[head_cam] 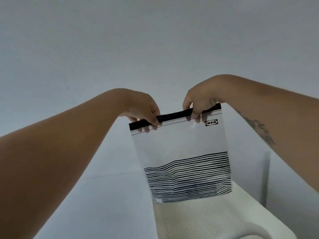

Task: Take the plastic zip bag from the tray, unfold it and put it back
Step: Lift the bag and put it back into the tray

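Head view: nearest the camera, a white perforated tray (207,221) is seen at the lower edge, its mesh floor bare where visible and its far end hidden behind the bag. Above it, the plastic zip bag (179,152) is held up unfolded and hanging upright, slightly tilted, its striped lower edge in front of the tray's far part — whether it touches the tray cannot be told. The black zip strip along the bag's top edge is pinched by both hands: the left hand (143,109) has its fingers (153,120) pressed on the strip near the left corner, and the right hand (200,102) grips it nearer the right corner, just left of the printed logo. Open room is left on all sides of the bag — beyond it only a pale plain wall (155,40) is seen.
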A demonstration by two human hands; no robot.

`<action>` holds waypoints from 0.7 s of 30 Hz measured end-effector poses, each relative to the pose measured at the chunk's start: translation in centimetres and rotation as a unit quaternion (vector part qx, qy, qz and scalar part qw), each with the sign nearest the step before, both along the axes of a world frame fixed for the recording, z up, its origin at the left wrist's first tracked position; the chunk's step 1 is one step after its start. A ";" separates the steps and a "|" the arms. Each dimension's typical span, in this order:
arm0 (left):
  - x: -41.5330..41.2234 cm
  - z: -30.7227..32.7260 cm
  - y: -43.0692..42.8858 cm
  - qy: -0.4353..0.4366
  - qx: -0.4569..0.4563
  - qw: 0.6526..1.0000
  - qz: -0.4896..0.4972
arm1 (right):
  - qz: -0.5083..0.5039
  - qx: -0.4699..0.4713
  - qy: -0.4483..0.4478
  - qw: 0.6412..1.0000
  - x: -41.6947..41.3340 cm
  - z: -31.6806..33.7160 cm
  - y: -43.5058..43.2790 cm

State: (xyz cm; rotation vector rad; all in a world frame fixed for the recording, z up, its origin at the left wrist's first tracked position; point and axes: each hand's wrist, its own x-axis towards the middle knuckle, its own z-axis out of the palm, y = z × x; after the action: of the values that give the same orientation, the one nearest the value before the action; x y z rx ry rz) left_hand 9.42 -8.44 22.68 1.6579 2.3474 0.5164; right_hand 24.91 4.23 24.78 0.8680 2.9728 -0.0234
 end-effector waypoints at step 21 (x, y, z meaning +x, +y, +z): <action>-0.9 -15.8 12.6 0.252 0.134 0.956 0.067 | 0.012 0.001 0.344 0.939 -2.5 -20.0 15.0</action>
State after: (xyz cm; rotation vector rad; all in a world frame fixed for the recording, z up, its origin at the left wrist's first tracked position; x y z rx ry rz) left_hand 8.53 4.17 6.89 1.9450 2.8786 0.5005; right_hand 22.42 19.24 4.75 0.9857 3.6167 -0.4066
